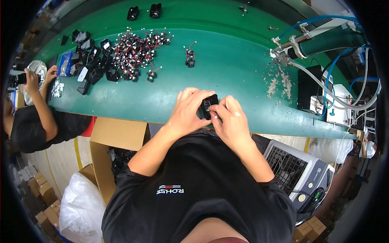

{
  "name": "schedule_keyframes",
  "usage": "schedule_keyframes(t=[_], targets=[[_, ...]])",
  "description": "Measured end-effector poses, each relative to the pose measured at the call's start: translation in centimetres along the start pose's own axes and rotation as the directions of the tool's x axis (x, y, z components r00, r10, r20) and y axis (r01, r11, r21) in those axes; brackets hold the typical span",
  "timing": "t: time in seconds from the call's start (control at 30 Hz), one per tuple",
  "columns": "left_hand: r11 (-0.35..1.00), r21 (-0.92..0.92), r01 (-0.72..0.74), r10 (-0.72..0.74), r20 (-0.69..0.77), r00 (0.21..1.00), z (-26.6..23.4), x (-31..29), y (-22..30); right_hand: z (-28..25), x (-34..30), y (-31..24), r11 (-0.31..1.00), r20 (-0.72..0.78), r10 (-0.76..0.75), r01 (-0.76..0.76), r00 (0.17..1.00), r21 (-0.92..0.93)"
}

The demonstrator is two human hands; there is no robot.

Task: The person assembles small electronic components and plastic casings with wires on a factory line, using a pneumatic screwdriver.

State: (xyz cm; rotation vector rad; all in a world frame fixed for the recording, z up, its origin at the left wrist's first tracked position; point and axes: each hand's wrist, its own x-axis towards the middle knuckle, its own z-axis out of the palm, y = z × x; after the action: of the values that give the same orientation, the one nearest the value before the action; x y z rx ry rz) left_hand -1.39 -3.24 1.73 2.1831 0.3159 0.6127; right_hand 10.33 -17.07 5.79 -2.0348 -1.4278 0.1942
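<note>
Close to the near edge of the green table, my left hand [187, 108] is closed around a small black plastic housing [209, 101]. Fingers of my right hand [231, 120] pinch at the housing's open side, where a small part with a white tip shows between them; most of that part is hidden. Ahead of my hands lies a single small black component with red wires [190, 60]. To its left spreads a pile of similar wired components [133, 52], and beside that pile sit several black housings [95, 71].
Loose screws [279, 83] lie scattered at the right, below a hose-fed screwdriver [291, 50]. A black box [310, 89] with tubes stands beyond them. At far left a co-worker's hand [51, 74] is near a blue tray [65, 63]. An open carton [117, 131] stands below the table edge.
</note>
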Motion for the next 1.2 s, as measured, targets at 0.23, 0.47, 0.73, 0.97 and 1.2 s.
schedule_keyframes(t=[0.23,0.47,0.73,0.97,1.2], targets=[[0.989,-0.080,-0.125,0.126,0.009,0.992,1.4,3.8,-2.9,-3.7,1.4,1.7,0.993,-0.046,-0.002,0.007,0.999,0.119],[0.978,-0.186,-0.096,0.090,-0.041,0.995,1.6,3.4,-3.0,-15.9,8.6,2.2,0.988,-0.863,-0.042,0.151,0.504,0.040],[0.993,0.029,-0.117,0.116,0.017,0.993,1.5,3.7,-2.5,-12.8,9.4,2.1,0.802,-0.671,0.157,0.303,0.725,0.515],[0.985,0.107,-0.137,0.135,0.027,0.991,1.8,3.4,-2.8,-10.3,8.6,-3.0,0.604,-0.510,0.061,0.375,0.858,0.703],[0.984,0.104,-0.143,0.143,0.005,0.990,1.9,3.7,-2.5,-11.6,9.5,-1.8,0.379,-0.540,0.002,0.499,0.842,0.780]])
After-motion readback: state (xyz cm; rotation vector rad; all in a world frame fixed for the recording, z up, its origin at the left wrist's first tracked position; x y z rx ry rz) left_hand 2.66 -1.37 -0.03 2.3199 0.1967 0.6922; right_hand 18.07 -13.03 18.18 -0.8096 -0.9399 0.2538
